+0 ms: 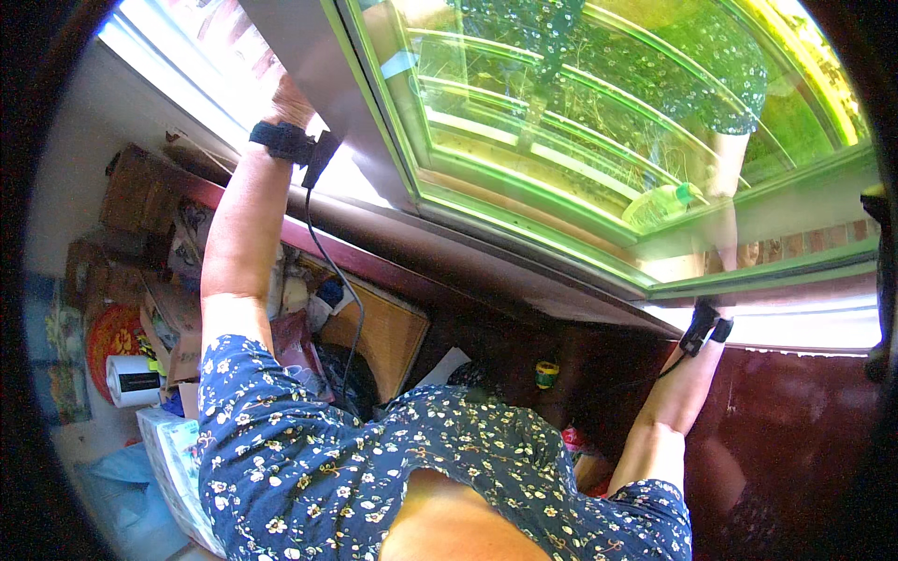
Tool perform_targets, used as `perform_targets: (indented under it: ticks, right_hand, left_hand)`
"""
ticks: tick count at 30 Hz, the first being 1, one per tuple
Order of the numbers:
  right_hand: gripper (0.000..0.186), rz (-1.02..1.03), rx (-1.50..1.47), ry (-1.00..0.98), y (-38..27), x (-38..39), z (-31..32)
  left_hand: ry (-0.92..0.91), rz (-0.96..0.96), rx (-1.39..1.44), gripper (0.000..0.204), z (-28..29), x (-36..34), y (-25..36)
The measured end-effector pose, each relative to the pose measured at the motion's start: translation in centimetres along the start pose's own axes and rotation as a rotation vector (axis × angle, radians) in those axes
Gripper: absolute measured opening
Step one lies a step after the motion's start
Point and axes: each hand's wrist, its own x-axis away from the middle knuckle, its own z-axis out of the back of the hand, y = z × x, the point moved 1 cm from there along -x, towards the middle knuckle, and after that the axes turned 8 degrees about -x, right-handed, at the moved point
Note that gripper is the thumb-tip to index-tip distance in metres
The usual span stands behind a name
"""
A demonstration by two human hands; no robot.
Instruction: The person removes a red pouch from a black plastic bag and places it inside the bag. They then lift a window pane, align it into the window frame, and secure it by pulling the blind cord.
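A window sash (561,248) with a brown-grey frame stands tilted in front of me. My left hand (292,101) is raised at its left edge; glare and the frame hide most of the fingers. My right hand is at the sash's lower right edge, past the black wrist strap (700,329); the frame covers its fingers. Another black strap with a cable (285,142) circles my left wrist. In the glass (561,103) show green plants, a floral sleeve and an arm. A clear bottle with a green top (659,204) appears there too; whether reflected or behind the glass, I cannot tell.
Below on the left are cardboard boxes (140,201), a white roll-shaped item (133,381), a wrapped pack (173,458) and a brown board (374,327). A small yellow-green tub (546,375) sits on the dark red surface (786,411). A black cable (351,290) hangs from my left wrist.
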Motion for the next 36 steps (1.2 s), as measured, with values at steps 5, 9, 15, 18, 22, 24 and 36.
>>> perform_targets:
  ticks: [5, 9, 15, 18, 22, 24, 36]
  right_hand:
    - [0.022, -0.047, -0.036, 0.001, 0.6, 0.4, 1.2]
    - [0.022, -0.069, -0.047, -0.014, 0.2, 1.0, 1.1]
    - [0.029, -0.036, -0.117, -0.115, -2.3, 1.6, -3.7]
    - [0.033, -0.002, -0.145, -0.181, -3.9, 2.9, -6.4]
    - [0.039, 0.044, -0.173, -0.276, -5.5, 4.0, -9.8]
    - [0.041, 0.060, -0.182, -0.315, -6.1, 4.0, -11.4]
    - [0.086, 0.486, 0.154, -0.036, -7.7, 6.0, -10.8]
  left_hand:
    - [-0.042, 0.080, 0.185, 0.026, 0.1, 0.6, 1.2]
    - [-0.095, 0.149, 0.353, 0.029, 1.7, 1.3, 2.9]
    - [-0.138, 0.220, 0.485, 0.034, 1.0, 0.8, 3.8]
    - [-0.152, 0.240, 0.521, 0.036, -0.4, 0.2, 3.9]
    - [-0.176, 0.272, 0.559, 0.040, -2.3, -0.1, 4.3]
    - [-0.191, 0.287, 0.575, 0.041, -3.4, -0.3, 4.7]
    - [-0.296, 0.466, 0.675, 0.051, -13.9, 0.8, 11.0]
